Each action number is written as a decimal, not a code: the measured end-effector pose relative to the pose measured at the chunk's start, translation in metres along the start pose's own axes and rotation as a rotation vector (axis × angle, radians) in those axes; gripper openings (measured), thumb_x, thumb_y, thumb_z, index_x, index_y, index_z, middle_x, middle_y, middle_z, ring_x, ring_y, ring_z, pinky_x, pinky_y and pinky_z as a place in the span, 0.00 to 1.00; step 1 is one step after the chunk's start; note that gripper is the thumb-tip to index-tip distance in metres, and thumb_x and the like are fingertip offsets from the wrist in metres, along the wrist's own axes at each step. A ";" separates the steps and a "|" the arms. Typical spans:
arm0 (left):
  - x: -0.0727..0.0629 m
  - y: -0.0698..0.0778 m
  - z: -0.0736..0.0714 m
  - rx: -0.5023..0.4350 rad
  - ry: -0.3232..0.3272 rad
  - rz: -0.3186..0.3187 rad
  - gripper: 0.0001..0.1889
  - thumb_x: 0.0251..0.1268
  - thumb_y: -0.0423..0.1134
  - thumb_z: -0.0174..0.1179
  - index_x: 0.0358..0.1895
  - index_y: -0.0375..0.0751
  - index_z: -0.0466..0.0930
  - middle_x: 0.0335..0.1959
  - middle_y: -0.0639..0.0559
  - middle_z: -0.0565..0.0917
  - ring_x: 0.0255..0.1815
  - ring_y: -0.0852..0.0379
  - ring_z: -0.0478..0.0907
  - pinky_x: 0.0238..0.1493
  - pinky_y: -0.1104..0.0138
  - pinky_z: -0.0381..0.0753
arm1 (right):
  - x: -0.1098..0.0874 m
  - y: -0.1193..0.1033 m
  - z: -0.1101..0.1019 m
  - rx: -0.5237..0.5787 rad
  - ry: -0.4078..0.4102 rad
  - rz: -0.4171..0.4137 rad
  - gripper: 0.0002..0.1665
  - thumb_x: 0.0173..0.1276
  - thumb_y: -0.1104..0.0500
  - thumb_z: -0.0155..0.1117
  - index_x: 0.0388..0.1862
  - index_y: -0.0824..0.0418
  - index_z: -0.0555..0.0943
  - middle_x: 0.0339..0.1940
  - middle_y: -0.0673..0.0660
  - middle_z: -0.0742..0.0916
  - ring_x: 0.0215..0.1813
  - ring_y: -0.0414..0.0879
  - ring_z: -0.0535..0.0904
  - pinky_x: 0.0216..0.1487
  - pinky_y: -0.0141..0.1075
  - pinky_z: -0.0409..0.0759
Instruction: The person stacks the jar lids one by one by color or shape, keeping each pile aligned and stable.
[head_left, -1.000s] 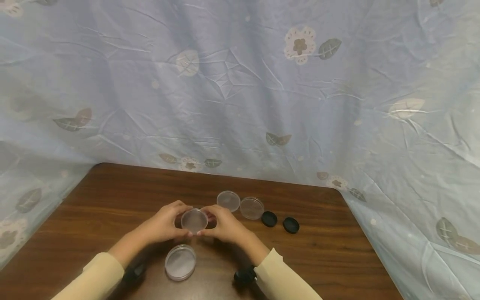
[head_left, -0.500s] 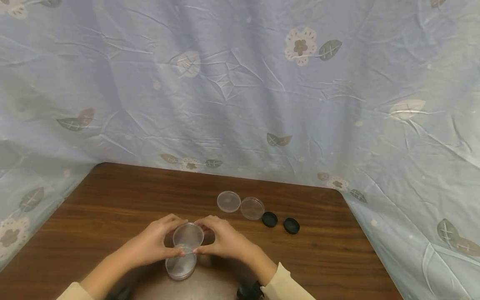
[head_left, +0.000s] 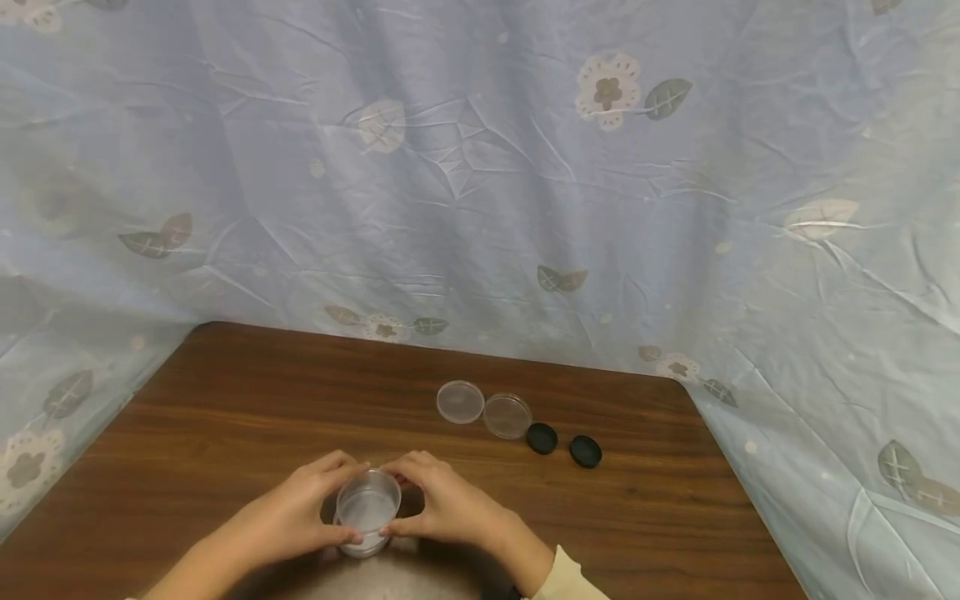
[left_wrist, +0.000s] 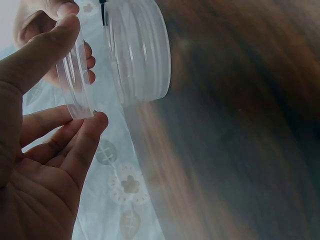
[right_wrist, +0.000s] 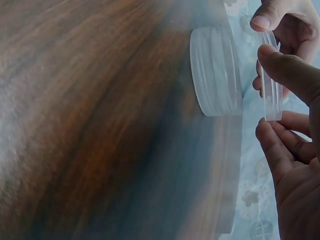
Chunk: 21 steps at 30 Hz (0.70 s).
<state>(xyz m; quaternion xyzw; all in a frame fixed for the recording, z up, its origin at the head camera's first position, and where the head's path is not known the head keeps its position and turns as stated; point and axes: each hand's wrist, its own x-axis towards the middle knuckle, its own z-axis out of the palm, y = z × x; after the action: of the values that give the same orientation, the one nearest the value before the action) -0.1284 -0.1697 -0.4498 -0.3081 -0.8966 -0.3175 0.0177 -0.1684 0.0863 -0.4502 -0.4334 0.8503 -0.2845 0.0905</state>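
Both hands hold a clear petri dish (head_left: 369, 504) level by its rim, at the near left of the table. My left hand (head_left: 296, 508) pinches its left side between thumb and fingertips, and my right hand (head_left: 453, 507) grips the right side the same way. Directly below, a stack of clear petri dishes (left_wrist: 142, 57) rests on the wooden table. Both wrist views show a gap between that stack and the held dish (right_wrist: 272, 97). From the head view the held dish overlaps most of the stack, leaving only its near edge showing.
Farther back lie two more clear round dishes, a left one (head_left: 461, 402) and a right one (head_left: 507, 417), side by side. Two black round caps (head_left: 542, 438) sit to their right. A floral curtain (head_left: 480, 183) hangs along the table's back and sides.
Both hands have brought the held petri dish toward the near edge, from beyond the stack to over it. The other dishes and black caps stay where they were.
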 end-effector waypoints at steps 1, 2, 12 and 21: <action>-0.001 0.000 0.000 0.004 0.001 0.005 0.42 0.53 0.57 0.79 0.65 0.31 0.79 0.55 0.52 0.83 0.52 0.50 0.85 0.50 0.59 0.90 | 0.000 0.000 0.001 -0.002 -0.002 -0.001 0.39 0.65 0.48 0.79 0.71 0.58 0.76 0.62 0.52 0.84 0.61 0.38 0.80 0.61 0.24 0.80; -0.002 0.000 0.001 0.005 0.000 0.009 0.42 0.54 0.57 0.79 0.65 0.30 0.79 0.55 0.52 0.83 0.52 0.50 0.85 0.50 0.59 0.90 | 0.000 -0.001 0.002 -0.005 -0.002 -0.004 0.39 0.65 0.48 0.79 0.71 0.58 0.76 0.62 0.52 0.84 0.61 0.38 0.80 0.61 0.24 0.80; -0.010 -0.001 0.005 0.026 0.018 0.024 0.43 0.54 0.58 0.78 0.65 0.30 0.78 0.55 0.53 0.82 0.52 0.51 0.85 0.50 0.61 0.90 | -0.001 -0.002 0.007 -0.065 -0.007 -0.019 0.39 0.65 0.45 0.78 0.71 0.55 0.75 0.62 0.49 0.83 0.60 0.36 0.78 0.61 0.26 0.80; -0.013 -0.003 0.012 0.008 0.009 0.019 0.42 0.54 0.57 0.78 0.66 0.30 0.78 0.56 0.51 0.82 0.52 0.49 0.85 0.51 0.58 0.89 | -0.003 -0.002 0.011 -0.072 -0.034 0.004 0.40 0.66 0.44 0.77 0.72 0.55 0.74 0.63 0.50 0.82 0.62 0.35 0.76 0.62 0.27 0.80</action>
<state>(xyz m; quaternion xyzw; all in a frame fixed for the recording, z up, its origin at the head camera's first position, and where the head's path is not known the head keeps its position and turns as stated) -0.1174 -0.1721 -0.4638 -0.3150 -0.8948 -0.3154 0.0260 -0.1605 0.0835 -0.4584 -0.4394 0.8593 -0.2459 0.0899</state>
